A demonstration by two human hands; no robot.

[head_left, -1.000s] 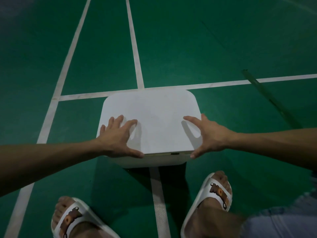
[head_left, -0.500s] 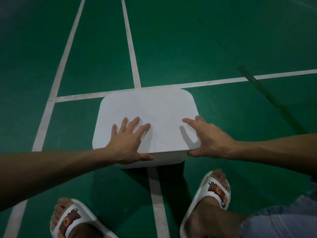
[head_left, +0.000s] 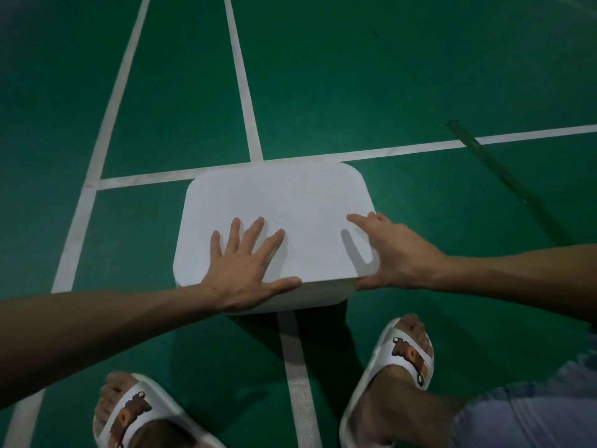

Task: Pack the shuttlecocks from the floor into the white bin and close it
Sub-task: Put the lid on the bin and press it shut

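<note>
The white bin (head_left: 284, 297) stands on the green court floor in front of my feet, with its flat white lid (head_left: 277, 202) lying on top and covering it. My left hand (head_left: 248, 266) lies flat on the lid's near left part, fingers spread, thumb along the near edge. My right hand (head_left: 392, 253) rests on the lid's near right corner, fingers spread over the top and thumb under the front edge. No shuttlecocks are in view; the inside of the bin is hidden by the lid.
White court lines (head_left: 245, 101) cross the green floor around the bin. My feet in white sandals, the left sandal (head_left: 135, 412) and the right sandal (head_left: 407, 357), stand close in front of the bin. A dark strip (head_left: 494, 163) lies on the floor at the right.
My left hand has flattened and slid further onto the lid, fingers spreading. The gap at the lid's front edge has gone. My right hand stays at the right corner.
</note>
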